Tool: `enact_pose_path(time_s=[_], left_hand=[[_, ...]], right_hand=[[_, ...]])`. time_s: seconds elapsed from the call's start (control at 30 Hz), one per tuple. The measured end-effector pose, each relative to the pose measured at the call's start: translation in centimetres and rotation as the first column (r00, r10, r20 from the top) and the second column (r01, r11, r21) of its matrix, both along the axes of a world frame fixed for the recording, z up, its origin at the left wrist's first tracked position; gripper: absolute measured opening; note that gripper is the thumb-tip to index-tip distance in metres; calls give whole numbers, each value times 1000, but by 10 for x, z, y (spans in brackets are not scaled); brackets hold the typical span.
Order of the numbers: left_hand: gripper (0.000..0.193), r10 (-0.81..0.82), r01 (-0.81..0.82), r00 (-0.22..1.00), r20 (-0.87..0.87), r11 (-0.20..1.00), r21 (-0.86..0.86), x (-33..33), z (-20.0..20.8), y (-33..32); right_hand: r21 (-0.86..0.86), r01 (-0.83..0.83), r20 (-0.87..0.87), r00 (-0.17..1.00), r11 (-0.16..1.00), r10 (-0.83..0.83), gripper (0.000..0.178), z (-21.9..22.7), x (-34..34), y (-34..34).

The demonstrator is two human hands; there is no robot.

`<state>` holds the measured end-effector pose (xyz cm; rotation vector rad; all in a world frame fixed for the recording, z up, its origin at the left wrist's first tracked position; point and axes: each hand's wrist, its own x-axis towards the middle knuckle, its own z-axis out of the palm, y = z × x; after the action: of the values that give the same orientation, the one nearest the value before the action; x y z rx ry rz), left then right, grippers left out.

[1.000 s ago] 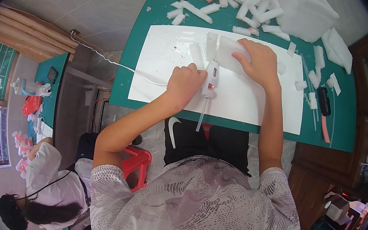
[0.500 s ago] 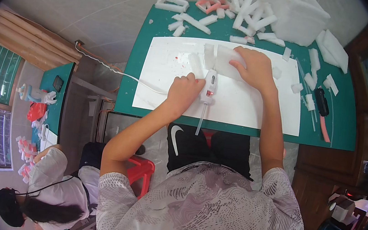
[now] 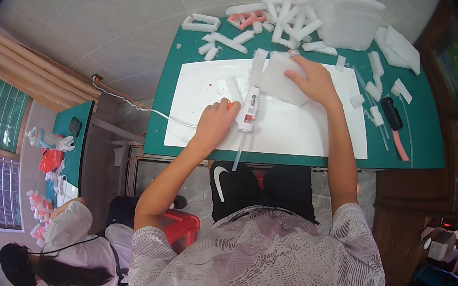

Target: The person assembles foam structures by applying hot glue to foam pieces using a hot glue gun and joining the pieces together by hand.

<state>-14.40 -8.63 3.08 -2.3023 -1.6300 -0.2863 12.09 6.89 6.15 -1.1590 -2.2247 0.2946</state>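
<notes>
My left hand (image 3: 217,121) is closed on the handle of a white hot glue gun (image 3: 249,109). A bit of orange shows at its fingers, and a clear glue stick (image 3: 238,154) sticks out of the gun's rear toward me. The gun's tip points away, at the lower end of a narrow white foam strip (image 3: 258,66). Right of that strip, my right hand (image 3: 316,85) grips a white foam sheet (image 3: 281,83), thumb on top and the other fingers partly hidden at its far edge. A small foam piece (image 3: 234,89) lies left of the gun.
A white board (image 3: 196,130) lies on the green table (image 3: 156,128). Foam strips and frames (image 3: 289,22) and a large foam box (image 3: 350,18) crowd the far side. A black-handled tool (image 3: 391,112) and clear sticks lie at right. Another person (image 3: 79,244) sits at lower left.
The whole view has shifted. The foam sheet in my right hand has turned and shows more of its face. My left hand still holds the glue gun near the strip.
</notes>
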Motion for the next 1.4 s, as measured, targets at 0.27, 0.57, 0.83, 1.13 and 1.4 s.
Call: enact_pose_path(time_s=[0.27,0.57,0.83,1.13,1.4], left_hand=[[28,-18,25,985,171,999,-38,2,10,-3],[39,-43,75,938,343,994,-78,6,21,-4],[37,9,131,850,526,965,-228,18,33,-21],[36,101,124,861,499,909,-397,27,-4,-45],[38,-32,179,919,392,922,-344,34,1,-41]], right_hand=[[-270,-94,-253,967,958,24,61,-7,22,7],[-526,-250,-519,852,813,-74,66,-5,35,3],[-685,-391,-554,827,615,-92,58,-17,50,11],[-500,-92,-48,996,861,78,43,-31,49,-8],[7,-249,18,968,969,248,30,-39,23,-56]])
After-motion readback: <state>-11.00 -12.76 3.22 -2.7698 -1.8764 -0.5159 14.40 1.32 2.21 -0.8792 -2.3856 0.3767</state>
